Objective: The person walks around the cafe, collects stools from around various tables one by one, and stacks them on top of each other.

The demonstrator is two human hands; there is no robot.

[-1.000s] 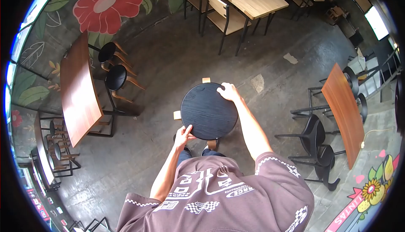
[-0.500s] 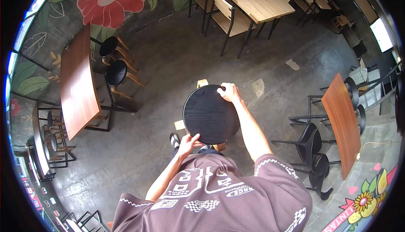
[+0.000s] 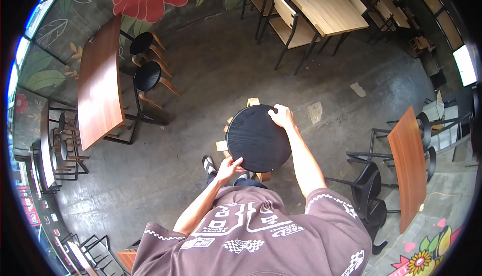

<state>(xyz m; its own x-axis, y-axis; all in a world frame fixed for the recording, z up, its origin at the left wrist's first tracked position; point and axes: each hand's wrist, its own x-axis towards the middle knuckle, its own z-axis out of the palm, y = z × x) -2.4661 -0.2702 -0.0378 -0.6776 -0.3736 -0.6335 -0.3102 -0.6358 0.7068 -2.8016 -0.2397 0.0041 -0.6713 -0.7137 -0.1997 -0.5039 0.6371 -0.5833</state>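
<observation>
A round stool [image 3: 259,138] with a black seat and light wooden legs is in front of my body, seen from above. My left hand [image 3: 231,168] grips the seat's near left edge, thumb on top and fingers beneath. At the far right edge, my right hand [image 3: 282,116] is closed over the rim. Pieces of light wood show beyond the seat's left and far edges, and one shows near my feet. The undersides of the seat and most of the legs are hidden.
A brown table [image 3: 100,88] with black stools [image 3: 147,77] stands at the left. Ahead is a pale wooden table [image 3: 321,5] with chairs [image 3: 290,22]. At the right, black chairs [image 3: 365,185] stand beside another brown table [image 3: 409,165]. My shoe [image 3: 209,164] shows below the stool.
The stool and both hands have shifted slightly right in view, and more of its wooden parts show at the left. The room has swung in view, and my left shoe has come into sight.
</observation>
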